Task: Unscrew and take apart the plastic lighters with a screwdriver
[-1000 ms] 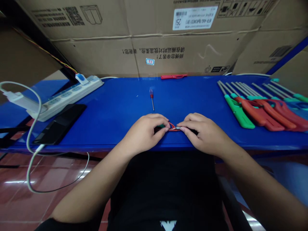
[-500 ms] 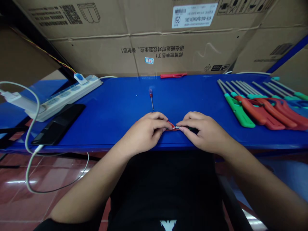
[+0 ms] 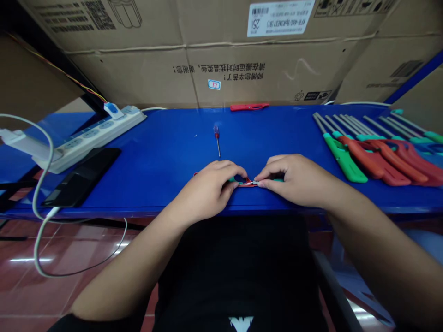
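One red casing (image 3: 247, 185) is held by the fingers of the left hand (image 3: 215, 188); a small metallic piece (image 3: 255, 182) is pinched by the right hand (image 3: 300, 179) above the tabletop (image 3: 166, 152).

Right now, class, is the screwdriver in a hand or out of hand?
Out of hand: the screwdriver lies on the blue table beyond the left hand and right hand, both busy at a red part.
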`<state>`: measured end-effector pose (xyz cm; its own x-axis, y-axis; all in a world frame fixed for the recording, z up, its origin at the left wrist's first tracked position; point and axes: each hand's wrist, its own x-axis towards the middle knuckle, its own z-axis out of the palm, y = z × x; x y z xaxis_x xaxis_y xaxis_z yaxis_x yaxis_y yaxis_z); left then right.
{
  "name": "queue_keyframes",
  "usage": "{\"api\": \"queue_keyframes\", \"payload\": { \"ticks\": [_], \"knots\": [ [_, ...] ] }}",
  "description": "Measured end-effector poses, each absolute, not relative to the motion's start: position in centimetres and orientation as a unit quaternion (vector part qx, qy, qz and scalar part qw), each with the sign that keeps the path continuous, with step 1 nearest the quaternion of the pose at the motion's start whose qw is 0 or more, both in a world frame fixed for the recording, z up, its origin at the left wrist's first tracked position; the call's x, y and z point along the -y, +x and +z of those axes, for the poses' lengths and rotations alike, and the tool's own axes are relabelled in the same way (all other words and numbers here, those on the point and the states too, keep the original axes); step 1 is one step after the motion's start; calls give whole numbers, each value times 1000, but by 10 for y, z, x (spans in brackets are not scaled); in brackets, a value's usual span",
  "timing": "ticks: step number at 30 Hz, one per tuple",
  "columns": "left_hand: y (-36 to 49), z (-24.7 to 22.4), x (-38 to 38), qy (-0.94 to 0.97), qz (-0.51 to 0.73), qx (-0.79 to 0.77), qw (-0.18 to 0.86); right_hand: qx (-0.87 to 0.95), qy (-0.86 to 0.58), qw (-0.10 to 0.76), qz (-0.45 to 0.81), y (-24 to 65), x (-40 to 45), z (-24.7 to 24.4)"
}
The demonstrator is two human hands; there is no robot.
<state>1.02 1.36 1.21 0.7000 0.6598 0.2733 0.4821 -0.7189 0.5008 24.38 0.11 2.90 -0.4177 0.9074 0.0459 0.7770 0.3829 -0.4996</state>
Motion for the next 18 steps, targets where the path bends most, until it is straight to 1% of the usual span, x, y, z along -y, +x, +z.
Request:
{"api": "queue_keyframes", "payload": {
  "ticks": [2,4,8,14,18],
  "knots": [
    [10,12,-13,902,216,-315,199,825,-515,132,192,242,-3,33],
    [10,12,-12,905,210,-313,198,827,-517,122,186,240,-3,34],
    [10,10,-13,907,204,-313,193,824,-517,129,191,241,-1,34],
    [9,7,-16,905,215,-306,202,857,-477,121,155,242,-1,34],
    [9,6,-15,906,217,-303,202,867,-459,131,145,242,-3,31]
  ]
}}
